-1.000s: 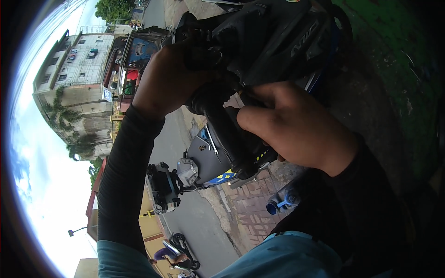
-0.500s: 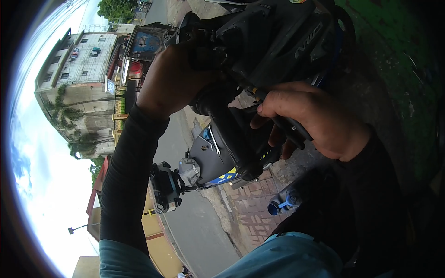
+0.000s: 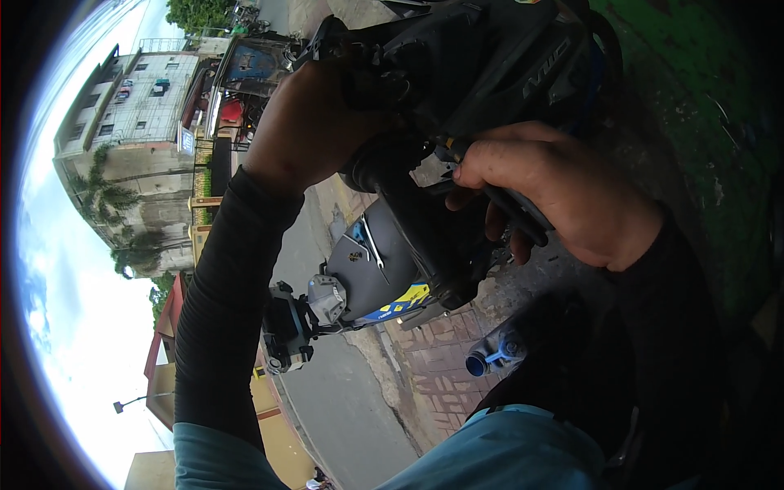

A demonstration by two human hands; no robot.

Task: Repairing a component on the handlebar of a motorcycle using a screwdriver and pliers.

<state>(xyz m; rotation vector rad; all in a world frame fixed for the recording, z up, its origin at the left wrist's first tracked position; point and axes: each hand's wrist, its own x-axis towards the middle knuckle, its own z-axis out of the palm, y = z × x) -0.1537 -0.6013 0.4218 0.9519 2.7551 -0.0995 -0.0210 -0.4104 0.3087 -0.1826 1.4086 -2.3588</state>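
Note:
My right hand (image 3: 563, 192) is closed around the black handles of a pair of pliers (image 3: 519, 214). A yellow-orange band shows near their jaws, which point at the dark parts beside the handlebar of a scooter (image 3: 490, 90). My left hand (image 3: 302, 126) reaches into the handlebar area, back of the hand toward me; its fingers are lost in shadow among the dark parts. Just below both hands lies the black handlebar grip (image 3: 412, 229). On the grey scooter seat (image 3: 390, 273) rest a silver wrench (image 3: 375, 250) and a few small metal pieces (image 3: 355, 256).
A dark container with a blue cap (image 3: 494, 355) stands on the brick paving (image 3: 437, 376) near my leg. Behind the seat, a rear box (image 3: 286, 331) is mounted. The road (image 3: 347, 416) runs along the left, with a building (image 3: 151, 180) beyond it.
The view has shifted slightly. My right hand still grips the pliers at the same parts, its lower fingers slightly moved. My left hand stays at the handlebar area.

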